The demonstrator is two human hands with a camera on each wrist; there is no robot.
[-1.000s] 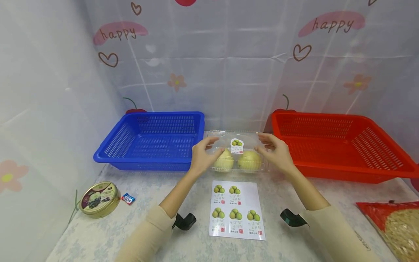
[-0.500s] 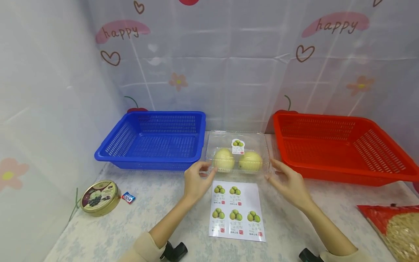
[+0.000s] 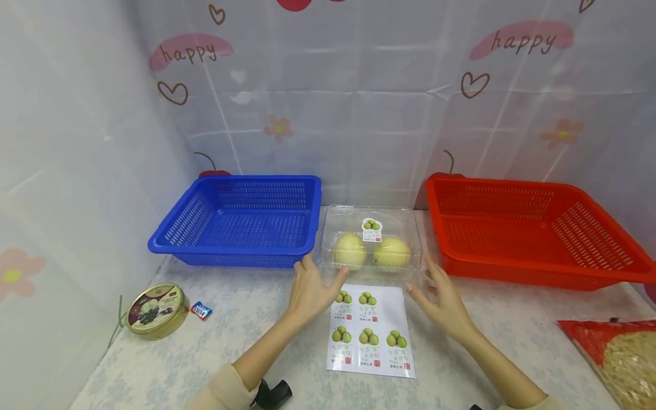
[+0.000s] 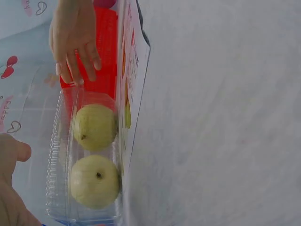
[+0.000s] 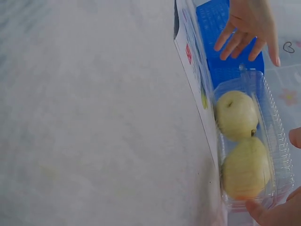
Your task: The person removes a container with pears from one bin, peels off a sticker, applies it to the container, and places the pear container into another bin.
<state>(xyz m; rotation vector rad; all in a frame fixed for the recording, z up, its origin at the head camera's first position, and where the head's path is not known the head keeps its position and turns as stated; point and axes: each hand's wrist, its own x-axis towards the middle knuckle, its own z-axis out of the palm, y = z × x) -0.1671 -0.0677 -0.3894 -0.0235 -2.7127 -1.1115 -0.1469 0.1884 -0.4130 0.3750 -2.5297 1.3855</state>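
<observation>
Fingers loosely extended, the left hand and right hand flank the near edge of a clear rectangular plastic box of two round pale-yellow pears, between a blue plastic basket and red plastic basket.

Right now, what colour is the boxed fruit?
The fruit is pale yellow-green, clearest in the left wrist view.

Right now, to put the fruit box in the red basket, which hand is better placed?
Probably the right hand: it is near the clear box, towards the red basket; the left hand is by the blue basket.
</observation>
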